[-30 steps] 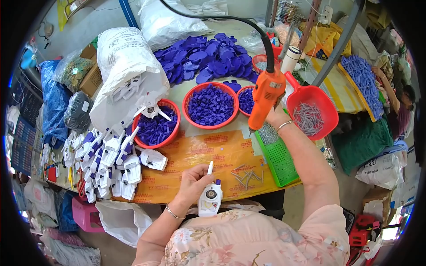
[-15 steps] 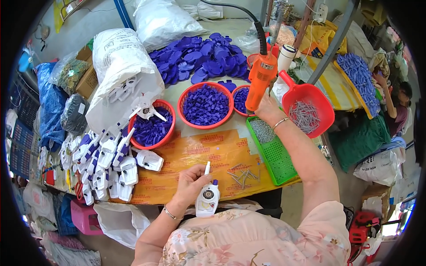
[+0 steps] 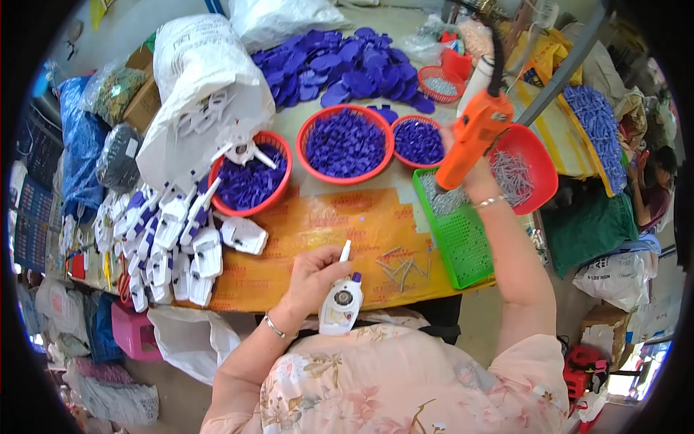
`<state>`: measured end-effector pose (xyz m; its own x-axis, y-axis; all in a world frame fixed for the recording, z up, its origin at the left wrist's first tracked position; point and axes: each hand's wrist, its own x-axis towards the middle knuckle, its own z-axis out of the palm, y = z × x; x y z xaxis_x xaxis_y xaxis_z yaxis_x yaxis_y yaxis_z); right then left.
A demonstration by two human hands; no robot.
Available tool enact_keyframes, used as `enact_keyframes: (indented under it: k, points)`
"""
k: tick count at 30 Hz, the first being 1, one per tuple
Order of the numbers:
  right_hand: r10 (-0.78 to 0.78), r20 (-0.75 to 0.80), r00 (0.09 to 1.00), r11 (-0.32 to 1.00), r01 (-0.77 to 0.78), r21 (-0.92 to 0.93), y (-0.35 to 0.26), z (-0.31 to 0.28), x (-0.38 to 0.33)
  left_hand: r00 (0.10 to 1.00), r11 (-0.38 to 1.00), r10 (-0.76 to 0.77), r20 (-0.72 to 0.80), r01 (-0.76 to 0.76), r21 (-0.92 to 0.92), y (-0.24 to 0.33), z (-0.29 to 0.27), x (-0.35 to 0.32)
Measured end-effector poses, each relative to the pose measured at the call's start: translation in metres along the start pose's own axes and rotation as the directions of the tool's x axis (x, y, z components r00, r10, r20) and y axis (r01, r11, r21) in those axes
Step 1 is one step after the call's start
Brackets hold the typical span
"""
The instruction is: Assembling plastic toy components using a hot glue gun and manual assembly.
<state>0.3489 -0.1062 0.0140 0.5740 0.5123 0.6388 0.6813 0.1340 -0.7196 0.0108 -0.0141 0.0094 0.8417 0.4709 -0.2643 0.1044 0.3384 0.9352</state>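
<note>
head view, with the clock face centred on it, took in a table [image 3: 318, 231] covered with an orange-yellow sheet. a white sack [image 3: 191, 47] lay between ten and eleven o'clock, its mouth turned towards six, and a pile of flat purple pieces [image 3: 340, 69] spread at twelve. at nine o'clock sat a heap of white-and-purple units [image 3: 170, 224]. a green basket [image 3: 473, 253] stood at three, and a red scoop [image 3: 542, 177] of grey pins lay just past two. a round red basket [image 3: 345, 181] of small purple parts stood at twelve, nearer the middle. the orange driver [image 3: 473, 134] slanted at two o'clock; the right hand [image 3: 476, 179] was partly hidden behind it, so whether its fingers were closed could not be told. the left hand [image 3: 314, 278], at seven, was clamped on a white unit [image 3: 340, 311] at six. loose pins [image 3: 401, 271] lay between four and five.
</note>
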Motion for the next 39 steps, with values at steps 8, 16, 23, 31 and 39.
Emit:
enact_keyframes:
  k: [8, 16, 23, 31, 39]
  points:
    - [0.324, -0.509, 0.798, 0.912, -0.121, 0.391, -0.17, -0.029, -0.085, 0.997, 0.996, -0.008, 0.081, 0.015, -0.086, 0.008, 0.001, 0.0]
    - [0.428, 0.456, 0.78, 0.751, -0.588, 0.301, -0.164, 0.05, -0.115, 0.998, 0.999, 0.045, 0.051, -0.045, -0.006, 0.01, 0.002, -0.01]
    - [0.465, 0.591, 0.659, 0.5, -0.747, 0.439, -0.149, 0.076, -0.105, 0.998, 0.999, 0.034, 0.05, -0.035, 0.029, 0.012, -0.001, -0.011]
    - [0.428, 0.589, 0.686, 0.665, -0.68, 0.308, -0.16, 0.073, -0.097, 0.994, 0.999, 0.045, 0.102, -0.042, -0.031, 0.012, 0.0, -0.011]
    - [0.382, 0.734, 0.562, 0.524, -0.786, 0.328, -0.147, 0.07, -0.099, 0.988, 0.99, 0.108, 0.115, -0.117, 0.078, 0.001, 0.003, -0.014]
